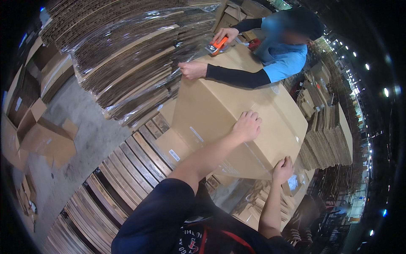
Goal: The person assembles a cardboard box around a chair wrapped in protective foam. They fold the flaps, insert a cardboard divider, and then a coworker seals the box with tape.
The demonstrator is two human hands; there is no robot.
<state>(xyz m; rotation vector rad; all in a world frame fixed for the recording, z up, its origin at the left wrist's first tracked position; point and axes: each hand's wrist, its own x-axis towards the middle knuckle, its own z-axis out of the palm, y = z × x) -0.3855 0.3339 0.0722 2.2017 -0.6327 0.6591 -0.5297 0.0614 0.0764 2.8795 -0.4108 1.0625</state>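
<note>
A large brown cardboard box point(211, 101) stands in front of me, with clear tape along its seam. My left hand point(247, 126) rests on its upper edge, open, fingers slightly bent against the cardboard. At the near right corner my right hand point(283, 170) is closed around the box edge. Across the box, a co-worker's hand grips an orange tape dispenser point(218, 45). The co-worker's other hand point(193, 70) is at the far left corner, by a strip of clear tape.
Wrapped stacks of flat cardboard point(127, 51) rise behind at the left. Wooden pallets point(114, 178) lie at lower left, beside opened cartons point(48, 137) on the concrete floor. Another cardboard stack point(330, 135) stands at the right. The co-worker point(283, 55) leans over the box.
</note>
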